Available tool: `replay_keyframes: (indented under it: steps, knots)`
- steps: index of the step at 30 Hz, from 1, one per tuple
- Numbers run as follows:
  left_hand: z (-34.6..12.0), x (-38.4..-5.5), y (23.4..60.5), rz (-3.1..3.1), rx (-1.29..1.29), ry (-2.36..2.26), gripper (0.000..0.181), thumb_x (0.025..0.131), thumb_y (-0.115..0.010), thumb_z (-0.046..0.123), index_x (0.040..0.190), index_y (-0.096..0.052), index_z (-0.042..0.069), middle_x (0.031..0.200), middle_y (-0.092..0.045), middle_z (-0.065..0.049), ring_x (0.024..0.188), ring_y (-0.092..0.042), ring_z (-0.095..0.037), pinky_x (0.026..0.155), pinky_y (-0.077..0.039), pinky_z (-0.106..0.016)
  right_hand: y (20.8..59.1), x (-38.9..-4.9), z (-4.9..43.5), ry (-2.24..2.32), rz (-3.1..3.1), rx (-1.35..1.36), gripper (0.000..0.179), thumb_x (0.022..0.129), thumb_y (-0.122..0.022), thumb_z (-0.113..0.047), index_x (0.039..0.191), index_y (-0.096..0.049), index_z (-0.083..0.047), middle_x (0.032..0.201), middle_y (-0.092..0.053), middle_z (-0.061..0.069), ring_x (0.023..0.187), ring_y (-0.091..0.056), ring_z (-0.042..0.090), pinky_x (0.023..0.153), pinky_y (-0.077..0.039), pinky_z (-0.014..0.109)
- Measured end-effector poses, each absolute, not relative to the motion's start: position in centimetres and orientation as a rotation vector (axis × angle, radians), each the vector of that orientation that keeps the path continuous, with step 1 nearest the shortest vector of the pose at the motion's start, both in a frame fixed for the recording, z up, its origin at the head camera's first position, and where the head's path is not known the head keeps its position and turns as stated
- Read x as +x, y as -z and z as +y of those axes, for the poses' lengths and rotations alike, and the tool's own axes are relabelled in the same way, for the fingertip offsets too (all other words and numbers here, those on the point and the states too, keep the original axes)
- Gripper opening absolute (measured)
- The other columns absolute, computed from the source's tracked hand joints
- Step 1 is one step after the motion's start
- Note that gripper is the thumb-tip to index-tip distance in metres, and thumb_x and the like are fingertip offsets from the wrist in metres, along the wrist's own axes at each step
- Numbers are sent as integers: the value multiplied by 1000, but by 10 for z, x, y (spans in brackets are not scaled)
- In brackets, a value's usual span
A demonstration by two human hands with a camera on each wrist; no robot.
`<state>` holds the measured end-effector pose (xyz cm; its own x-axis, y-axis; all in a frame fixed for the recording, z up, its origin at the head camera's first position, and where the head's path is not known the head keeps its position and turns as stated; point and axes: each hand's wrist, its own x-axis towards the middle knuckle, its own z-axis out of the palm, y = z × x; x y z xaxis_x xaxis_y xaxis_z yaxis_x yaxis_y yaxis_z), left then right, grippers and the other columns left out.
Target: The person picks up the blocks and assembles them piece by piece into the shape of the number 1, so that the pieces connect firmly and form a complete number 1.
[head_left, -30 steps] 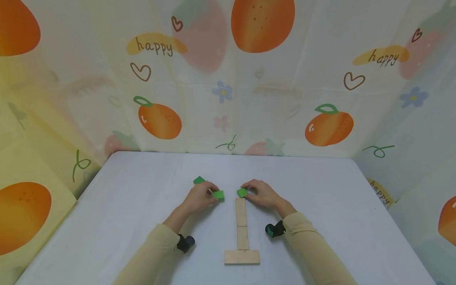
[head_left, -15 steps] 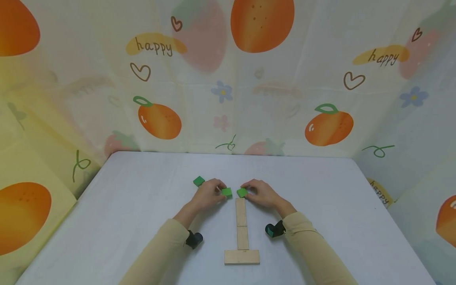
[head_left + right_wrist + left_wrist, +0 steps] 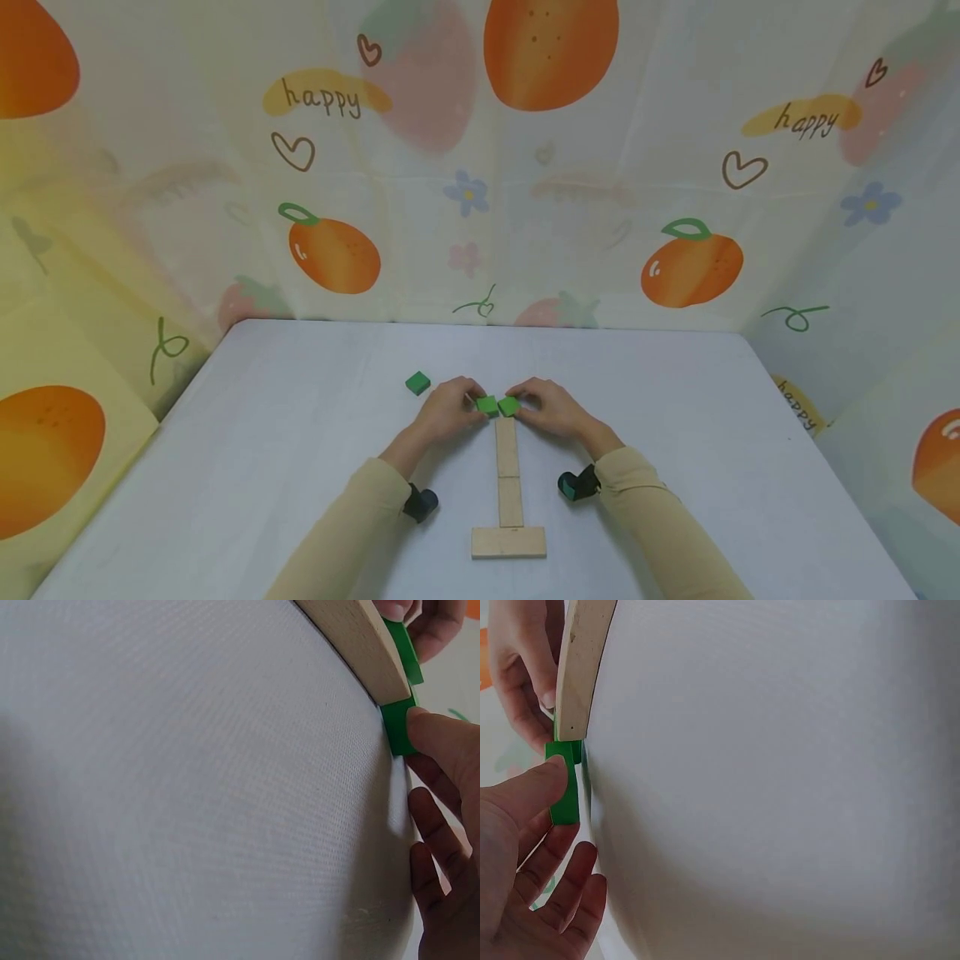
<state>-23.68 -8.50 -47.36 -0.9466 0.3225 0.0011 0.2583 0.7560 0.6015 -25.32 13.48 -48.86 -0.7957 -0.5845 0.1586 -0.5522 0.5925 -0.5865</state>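
In the head view my left hand (image 3: 448, 410) pinches a green block (image 3: 487, 407) between thumb and fingers. My right hand (image 3: 555, 408) pinches a second green block (image 3: 509, 407) at the far end of a line of wooden blocks. The two green blocks sit side by side, very close or touching. Two pale wooden blocks (image 3: 507, 447) lie end to end, running toward me, and a wooden crosspiece (image 3: 508, 542) lies across their near end. The left wrist view shows my thumb on the green block (image 3: 564, 784), beside the wooden block's end (image 3: 576, 712).
A third green block (image 3: 417, 383) lies on the white table (image 3: 300, 433), left of and beyond my left hand. Dark wrist cameras (image 3: 422, 503) sit at both cuffs. A printed cloth (image 3: 420, 250) hangs behind the table's far edge.
My left hand has moved right, bringing its green block up beside the other one. The third green block is now fully uncovered. My right hand has stayed in place.
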Motion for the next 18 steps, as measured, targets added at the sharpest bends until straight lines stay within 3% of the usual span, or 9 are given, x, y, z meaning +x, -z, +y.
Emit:
replay_keyframes:
  steps: [18]
  knots:
    - [-82,-233,473,2859,479,-910,28,74,-76,21,99,-65,12,93,-61,2,88,-54,-14,78,-45,-31,489,-251,134,984,2775,-958,29,85,-64,-15,114,-62,-10,112,-62,5,105,-56,23,90,-43,39]
